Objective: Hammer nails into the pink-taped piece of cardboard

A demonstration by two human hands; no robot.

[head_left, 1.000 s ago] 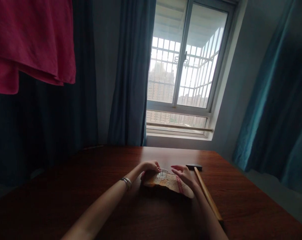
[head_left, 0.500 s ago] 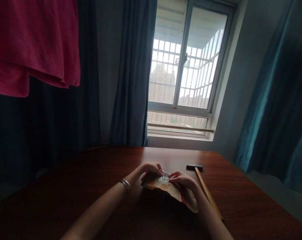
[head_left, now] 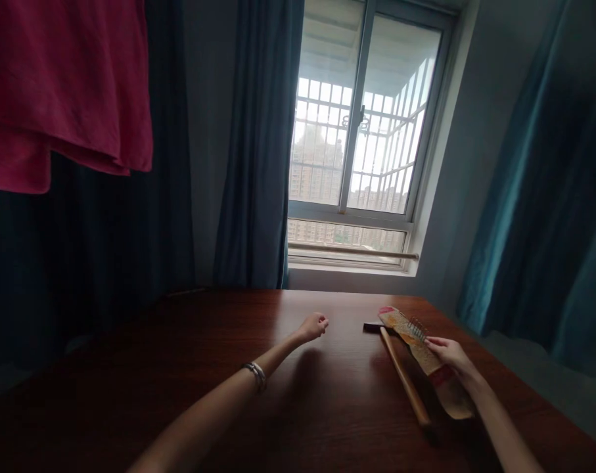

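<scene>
My right hand grips a long flat wooden board that is dotted with small holes and has several metal nails standing in a row near its far end. The board is at the right side of the brown table, lifted at a slant beside a hammer with a long wooden handle and a dark head. My left hand hovers over the middle of the table with its fingers curled in and nothing visible in them. A metal bracelet is on that wrist.
A window with blue curtains on both sides is behind the table. A red cloth hangs at the upper left. The table's right edge runs close to the board and hammer.
Both hands were on the board at the table's centre. Now my right hand has carried it to the right, next to the hammer, and my left hand has let go.
</scene>
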